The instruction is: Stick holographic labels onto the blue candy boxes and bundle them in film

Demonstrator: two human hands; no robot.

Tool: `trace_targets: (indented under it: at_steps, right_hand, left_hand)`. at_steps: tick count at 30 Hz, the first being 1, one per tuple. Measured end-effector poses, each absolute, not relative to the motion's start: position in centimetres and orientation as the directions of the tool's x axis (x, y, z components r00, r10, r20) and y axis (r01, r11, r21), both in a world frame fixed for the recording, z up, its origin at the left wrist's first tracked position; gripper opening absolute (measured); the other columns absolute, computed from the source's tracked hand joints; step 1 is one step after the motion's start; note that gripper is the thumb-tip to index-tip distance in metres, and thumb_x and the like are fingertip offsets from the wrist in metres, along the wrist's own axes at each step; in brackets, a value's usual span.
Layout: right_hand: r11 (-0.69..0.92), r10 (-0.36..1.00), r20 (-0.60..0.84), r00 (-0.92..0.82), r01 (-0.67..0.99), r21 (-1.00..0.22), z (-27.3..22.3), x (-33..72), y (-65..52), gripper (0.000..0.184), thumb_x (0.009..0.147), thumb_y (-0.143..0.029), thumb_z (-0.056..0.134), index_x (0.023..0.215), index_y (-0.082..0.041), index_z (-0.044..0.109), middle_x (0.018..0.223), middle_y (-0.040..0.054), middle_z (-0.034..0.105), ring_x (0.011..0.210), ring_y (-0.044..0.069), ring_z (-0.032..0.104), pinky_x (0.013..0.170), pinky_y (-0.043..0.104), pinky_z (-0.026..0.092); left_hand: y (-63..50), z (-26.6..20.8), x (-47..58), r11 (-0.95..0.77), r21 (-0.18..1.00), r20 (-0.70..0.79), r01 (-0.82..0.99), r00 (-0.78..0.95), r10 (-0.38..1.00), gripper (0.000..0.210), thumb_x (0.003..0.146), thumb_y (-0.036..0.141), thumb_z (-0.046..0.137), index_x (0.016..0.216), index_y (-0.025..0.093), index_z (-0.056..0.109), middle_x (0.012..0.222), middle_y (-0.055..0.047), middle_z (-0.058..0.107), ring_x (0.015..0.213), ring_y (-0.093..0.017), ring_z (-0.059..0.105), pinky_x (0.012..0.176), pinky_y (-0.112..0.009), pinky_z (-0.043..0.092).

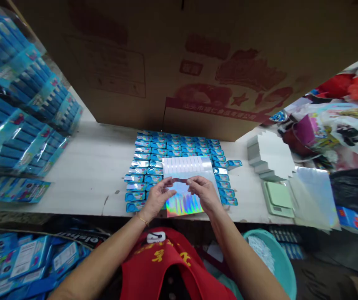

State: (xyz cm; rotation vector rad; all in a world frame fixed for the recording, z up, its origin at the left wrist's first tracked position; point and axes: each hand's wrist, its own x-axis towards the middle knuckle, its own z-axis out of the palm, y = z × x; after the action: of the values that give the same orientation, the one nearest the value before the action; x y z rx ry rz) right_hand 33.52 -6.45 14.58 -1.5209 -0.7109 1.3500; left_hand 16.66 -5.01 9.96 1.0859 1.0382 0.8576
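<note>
A narrow dark strip (179,180), perhaps a peeled sticker, stretches between my two hands. My left hand (159,195) pinches its left end with thumb and fingers, and my right hand (204,192) pinches the right end. Right below them lies a shiny holographic sheet (183,205) with a row of pale strip stickers (183,163) along its far part. The sheet rests on rows of small blue packs (136,178) with round shapes on them, laid close together on the table. My hands hide part of the sheet and some packs.
A large cardboard box (179,75) stands at the back. Stacked blue packages (19,104) fill the left side. To the right are a pile of white cards (271,152), a pale green scale (279,196) and more shiny sheets (314,198). A teal basin (286,266) sits below the table edge.
</note>
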Motion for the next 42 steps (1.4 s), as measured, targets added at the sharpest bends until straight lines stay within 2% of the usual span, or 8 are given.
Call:
trace_targets:
  at_steps: [3,6,9,13,19,27,37,42]
  right_hand:
    - [-0.453,0.837,-0.509,0.200,-0.267,-0.850,12.2,29.5,-7.4,0.027,0.056,-0.037,0.070,0.066,-0.015,0.060,0.056,-0.0029,0.056,0.047,0.007,0.047,0.044,0.019,0.031]
    - [-0.492,0.806,-0.555,0.206,-0.289,-0.821,9.6,24.8,-7.9,0.027,0.056,-0.039,0.069,0.064,-0.015,0.060,0.048,-0.0045,0.052,0.042,0.007,0.042,0.042,0.020,0.028]
    - [-0.460,0.821,-0.499,0.278,-0.198,-0.866,7.1,20.5,-7.6,0.025,0.060,-0.040,0.065,0.062,-0.015,0.061,0.047,-0.0045,0.051,0.045,0.008,0.042,0.045,0.021,0.031]
    - [-0.382,0.870,-0.347,0.350,0.035,-0.924,5.2,16.9,-6.4,0.023,0.063,-0.038,0.060,0.064,-0.015,0.064,0.060,-0.0001,0.061,0.058,0.014,0.052,0.058,0.024,0.038]
    - [-0.371,0.903,-0.269,0.335,0.292,-0.882,4.6,15.6,-6.8,0.023,0.068,-0.036,0.054,0.066,-0.016,0.065,0.063,0.0016,0.063,0.060,0.015,0.054,0.060,0.025,0.039]
    - [-0.347,0.937,-0.253,0.242,0.557,-0.754,4.5,15.4,-7.6,0.022,0.074,-0.031,0.049,0.069,-0.018,0.065,0.069,0.0022,0.063,0.066,0.015,0.054,0.065,0.025,0.038]
    - [-0.344,0.937,-0.294,0.188,0.638,-0.689,5.0,15.2,-7.2,0.020,0.076,-0.030,0.050,0.073,-0.019,0.066,0.073,0.0021,0.064,0.067,0.015,0.056,0.063,0.024,0.038]
    - [-0.326,0.930,-0.337,0.147,0.753,-0.572,5.4,15.0,-6.7,0.019,0.079,-0.028,0.049,0.076,-0.019,0.065,0.078,0.0039,0.065,0.072,0.016,0.058,0.064,0.024,0.038]
  left_hand:
    - [-6.5,10.1,13.9,0.381,0.911,-0.370,-0.160,0.092,0.924,0.037,0.069,0.035,0.063,0.100,0.015,0.062,0.089,-0.005,0.066,0.079,-0.014,0.059,0.075,-0.028,0.045]
    - [-7.2,9.1,10.4,0.411,0.900,-0.424,-0.147,-0.067,0.903,0.033,0.066,0.034,0.065,0.091,0.013,0.064,0.076,-0.002,0.064,0.067,-0.011,0.056,0.067,-0.024,0.044]
    - [-6.8,7.5,6.7,0.374,0.922,-0.387,-0.101,-0.167,0.907,0.034,0.065,0.033,0.065,0.093,0.013,0.063,0.075,-0.002,0.063,0.067,-0.011,0.055,0.066,-0.024,0.043]
    - [-5.4,5.4,3.2,0.303,0.952,-0.286,0.032,-0.248,0.925,0.037,0.064,0.032,0.065,0.096,0.013,0.061,0.071,-0.001,0.062,0.065,-0.011,0.056,0.066,-0.023,0.043]
    - [-6.2,3.0,1.2,0.291,0.950,-0.254,0.112,-0.261,0.931,0.040,0.066,0.034,0.064,0.099,0.014,0.058,0.067,0.000,0.060,0.063,-0.011,0.055,0.066,-0.025,0.043]
    - [-7.5,1.4,1.0,0.310,0.938,-0.260,0.154,-0.275,0.925,0.042,0.065,0.035,0.063,0.100,0.014,0.057,0.068,0.000,0.061,0.064,-0.012,0.055,0.067,-0.026,0.043]
    - [-7.2,1.3,0.7,0.338,0.938,-0.301,0.077,-0.302,0.904,0.044,0.063,0.034,0.063,0.101,0.012,0.056,0.067,-0.001,0.060,0.066,-0.013,0.057,0.070,-0.026,0.044]
    - [-7.0,0.4,1.0,0.349,0.936,-0.328,0.042,-0.248,0.911,0.044,0.064,0.033,0.063,0.101,0.012,0.056,0.065,0.000,0.060,0.062,-0.012,0.057,0.068,-0.026,0.044]
